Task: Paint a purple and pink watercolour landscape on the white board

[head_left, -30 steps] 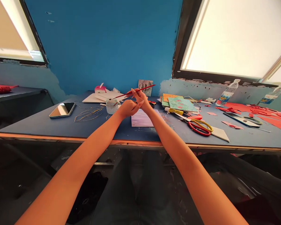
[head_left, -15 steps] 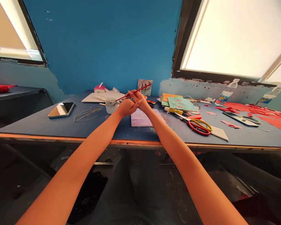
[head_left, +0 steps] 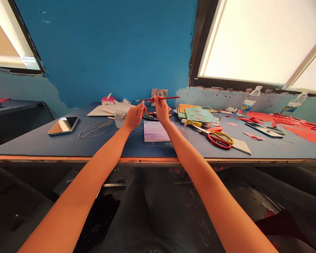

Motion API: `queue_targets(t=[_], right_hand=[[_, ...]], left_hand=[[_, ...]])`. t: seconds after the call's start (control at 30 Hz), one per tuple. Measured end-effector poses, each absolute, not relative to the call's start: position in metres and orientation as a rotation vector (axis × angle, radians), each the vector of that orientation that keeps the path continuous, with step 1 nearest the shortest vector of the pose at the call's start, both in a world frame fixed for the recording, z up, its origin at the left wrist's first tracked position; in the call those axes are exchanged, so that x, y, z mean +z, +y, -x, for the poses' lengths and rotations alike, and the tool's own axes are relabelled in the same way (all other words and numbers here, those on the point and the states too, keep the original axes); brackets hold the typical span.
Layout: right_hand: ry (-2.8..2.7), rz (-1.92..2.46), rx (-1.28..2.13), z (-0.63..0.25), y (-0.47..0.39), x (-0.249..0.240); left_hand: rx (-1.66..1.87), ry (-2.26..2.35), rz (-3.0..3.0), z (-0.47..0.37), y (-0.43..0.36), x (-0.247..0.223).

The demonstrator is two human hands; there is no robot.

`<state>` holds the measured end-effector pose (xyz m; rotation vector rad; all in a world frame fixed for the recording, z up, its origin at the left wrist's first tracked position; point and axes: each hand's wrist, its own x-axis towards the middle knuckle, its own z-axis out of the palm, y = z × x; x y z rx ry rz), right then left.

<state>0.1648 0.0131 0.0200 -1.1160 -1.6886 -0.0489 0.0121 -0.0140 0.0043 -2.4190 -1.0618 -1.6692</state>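
My right hand (head_left: 161, 107) pinches a slim red paintbrush (head_left: 168, 98), held nearly level above the table with its tip to the left. My left hand (head_left: 134, 115) is closed, a fingertip raised at or just under the brush near its tip; whether it touches, I cannot tell. A short dark stick end shows between that hand and a clear jar of water (head_left: 119, 119); what the left fingers hold is hidden. Below the hands lies a small painting in pale purple stripes (head_left: 156, 133). Behind them sits a paint palette (head_left: 149, 117), partly covered.
Scissors with red and yellow handles (head_left: 221, 138), a yellow glue tube (head_left: 192, 123) and painted cards (head_left: 198, 115) lie right. A phone (head_left: 63, 125) and loose cords (head_left: 94, 129) lie left. Farther right stand water bottles (head_left: 250, 102) beside red paper scraps (head_left: 302, 124). A picture (head_left: 163, 92) leans on the wall.
My hands, together before, have drawn apart. The paintbrush has swung from slanting down toward the jar to nearly level. The view has shifted slightly to the right.
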Motion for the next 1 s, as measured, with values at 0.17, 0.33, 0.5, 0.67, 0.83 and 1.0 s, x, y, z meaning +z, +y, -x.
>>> queue_targets(t=[0.17, 0.33, 0.5, 0.67, 0.83, 1.0], right_hand=[[-1.719, 1.351, -0.025, -0.171, 0.014, 0.012], [-1.805, 1.473, -0.081, -0.170, 0.013, 0.008], [-1.820, 1.505, -0.082, -0.172, 0.014, 0.006], [-1.822, 1.518, -0.054, -0.175, 0.016, 0.004], [-1.782, 1.524, -0.028, -0.175, 0.018, 0.002], [-1.749, 1.523, 0.048, -0.174, 0.023, 0.001]], left_hand=[[-1.822, -1.115, 2.313, -0.015, -0.015, 0.004], [-1.889, -1.120, 2.296, -0.016, -0.011, 0.003], [-1.919, -1.082, 2.315, -0.018, -0.008, 0.002], [-1.898, -1.072, 2.368, -0.019, -0.010, 0.002], [-1.865, -1.105, 2.377, -0.018, -0.013, 0.003], [-1.821, -1.134, 2.382, -0.017, -0.015, 0.004]])
